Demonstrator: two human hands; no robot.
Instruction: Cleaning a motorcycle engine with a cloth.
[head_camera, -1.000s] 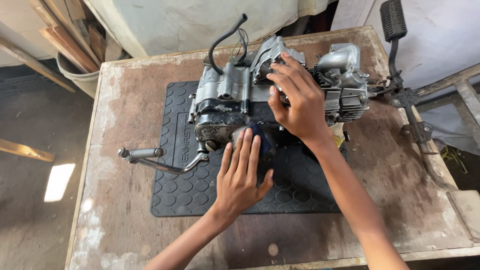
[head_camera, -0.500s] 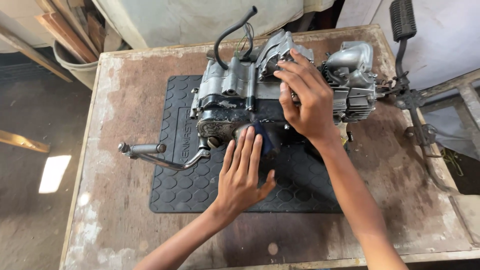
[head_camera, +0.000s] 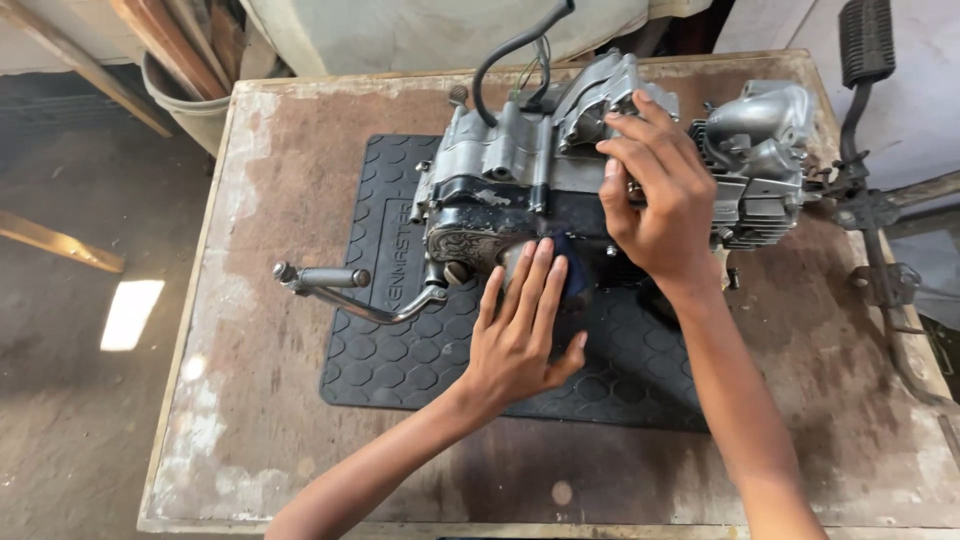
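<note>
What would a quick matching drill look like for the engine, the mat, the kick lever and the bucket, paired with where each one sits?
Things:
1. engine
2. rubber mat
3. kick lever
4. bucket

Places:
A. on the floor past the table's far left corner
B. flat on the table
C. sticking out of the engine's left side
D. on the mat, under both hands

Pairs: 1-D, 2-B, 3-C, 4-A

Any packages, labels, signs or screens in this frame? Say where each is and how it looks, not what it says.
No packages, signs or screens.
Raised lettering: moulded into the black rubber mat with a hexagon pattern, along its left part beside the engine; same black as the mat, running lengthwise.
</note>
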